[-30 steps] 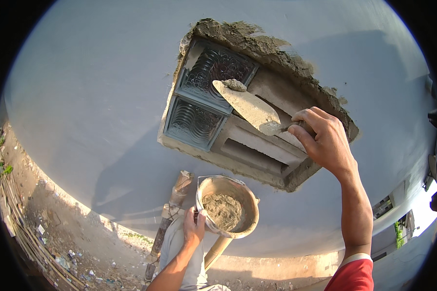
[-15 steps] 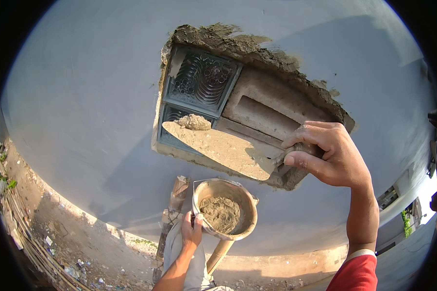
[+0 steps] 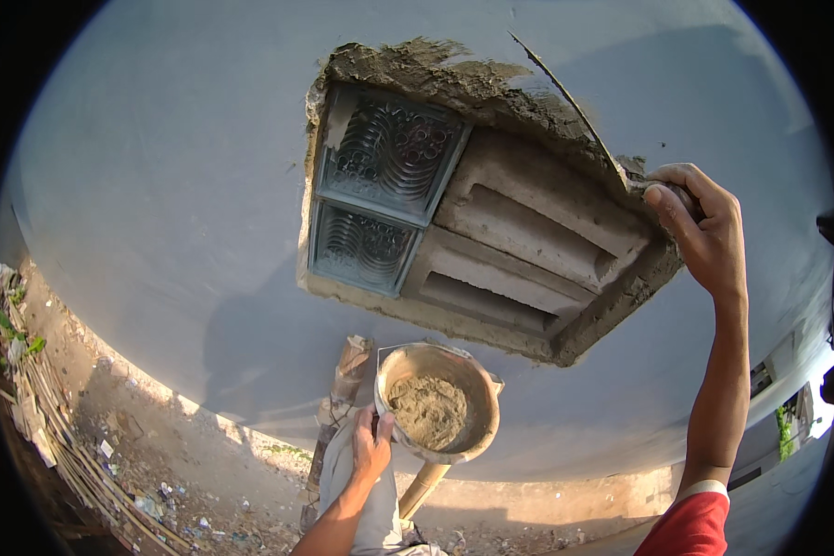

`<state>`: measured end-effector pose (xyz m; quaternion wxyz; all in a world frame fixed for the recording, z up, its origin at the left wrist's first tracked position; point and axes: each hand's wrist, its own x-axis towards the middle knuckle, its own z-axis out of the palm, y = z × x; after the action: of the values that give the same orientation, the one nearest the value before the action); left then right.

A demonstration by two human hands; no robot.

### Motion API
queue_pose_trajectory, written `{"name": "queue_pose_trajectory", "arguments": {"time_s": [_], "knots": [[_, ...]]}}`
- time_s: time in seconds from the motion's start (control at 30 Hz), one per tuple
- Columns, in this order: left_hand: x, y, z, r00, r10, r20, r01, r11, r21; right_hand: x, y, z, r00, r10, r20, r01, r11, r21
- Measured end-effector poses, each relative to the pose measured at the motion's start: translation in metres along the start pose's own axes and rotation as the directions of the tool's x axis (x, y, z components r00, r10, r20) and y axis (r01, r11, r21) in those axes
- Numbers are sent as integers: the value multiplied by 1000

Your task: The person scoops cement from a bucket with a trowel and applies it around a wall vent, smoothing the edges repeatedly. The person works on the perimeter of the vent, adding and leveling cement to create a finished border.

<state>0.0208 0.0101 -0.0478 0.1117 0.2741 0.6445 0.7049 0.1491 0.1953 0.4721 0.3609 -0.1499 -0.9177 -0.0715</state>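
My right hand (image 3: 706, 227) is closed around the handle of a trowel (image 3: 573, 102). The blade is seen almost edge-on, slanting up and left along the rough upper mortar border (image 3: 417, 79) of a wall opening. Whether mortar sits on its wall-facing side is hidden. At the bottom middle, my left hand (image 3: 371, 449) grips the left rim of a bucket (image 3: 480, 398) partly filled with wet mortar (image 3: 424, 412). Two patterned glass blocks, an upper one (image 3: 389, 153) and a lower one (image 3: 361, 248), sit left of slotted concrete vent blocks (image 3: 528, 218) in the opening.
A smooth grey wall (image 3: 176, 185) surrounds the opening. Wooden or bamboo poles (image 3: 347, 371) stand beside and below the bucket. Bamboo strips (image 3: 56, 417) and scattered litter lie on the ground at lower left.
My right hand has moved up and right with the trowel, turning its blade from flat view to edge-on. The mortar lump on it is out of sight. My left hand stays on the bucket.
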Motion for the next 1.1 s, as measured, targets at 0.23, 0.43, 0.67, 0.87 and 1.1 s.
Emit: {"name": "queue_pose_trajectory", "arguments": {"time_s": [0.23,0.43,0.67,0.87,1.1], "knots": [[-2,-3,-4,999,-26,25,26,1000,-6,-15,6,49,957,50,286,-51,999,-4],[-2,-1,-4,999,32,-5,-32,999,-6,-44,18,87,952,29,305,-30,1000,-2],[-4,-5,-1,998,-63,24,65,990,-123,-81,18,109,836,364,411,-346,931,-119],[-3,-9,-2,1000,1,29,1,997,-78,-65,13,100,974,64,218,-27,986,-167],[-3,-19,-2,999,-32,43,35,996,-81,-46,21,109,995,31,97,-4,964,-266]]}}
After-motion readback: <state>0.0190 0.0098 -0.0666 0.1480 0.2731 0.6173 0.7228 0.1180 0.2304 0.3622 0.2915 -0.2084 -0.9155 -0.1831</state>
